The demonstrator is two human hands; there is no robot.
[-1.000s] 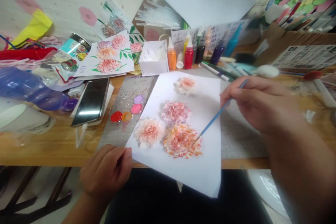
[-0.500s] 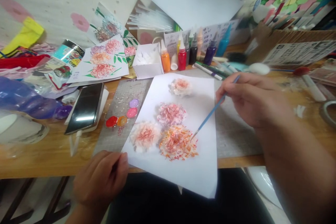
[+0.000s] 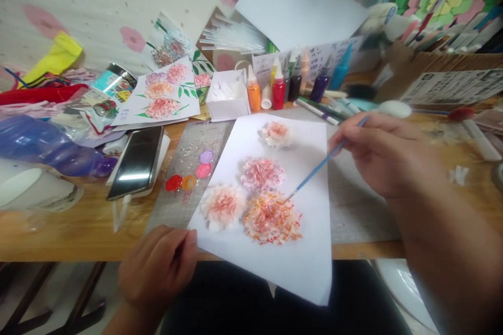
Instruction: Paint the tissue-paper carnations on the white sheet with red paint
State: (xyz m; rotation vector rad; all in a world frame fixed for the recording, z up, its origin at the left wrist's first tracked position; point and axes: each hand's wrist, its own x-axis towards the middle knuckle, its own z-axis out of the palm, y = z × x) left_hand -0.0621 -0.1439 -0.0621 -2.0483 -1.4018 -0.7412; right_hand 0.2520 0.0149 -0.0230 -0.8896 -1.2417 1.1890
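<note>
My right hand [image 3: 377,154] grips a thin blue paintbrush [image 3: 320,166], its tip at the upper part of an orange-speckled ruffled flower [image 3: 273,218]. That flower sits on a white sheet of paper [image 3: 306,272] with a pink-purple flower [image 3: 261,172], a pale peach flower [image 3: 222,208] at the left and a smaller pale one [image 3: 276,134] at the top. My left hand [image 3: 159,267] is closed at the lower left edge of the sheet, thumb against the paper's edge. Dabs of red paint [image 3: 173,183], orange paint [image 3: 189,182], pink and lilac lie on a grey mat [image 3: 165,214].
A phone [image 3: 137,162] with a white cable lies left of the mat, near a white cup [image 3: 35,188] and a purple bottle [image 3: 47,141]. Paint bottles [image 3: 279,89] stand behind the paper beside a white box [image 3: 228,107]. A finished flower picture [image 3: 129,107] leans at the back left.
The brush tip has shifted from the right part of the orange-speckled flower to its upper part. The whole view has moved slightly. My left hand stays at the paper's edge.
</note>
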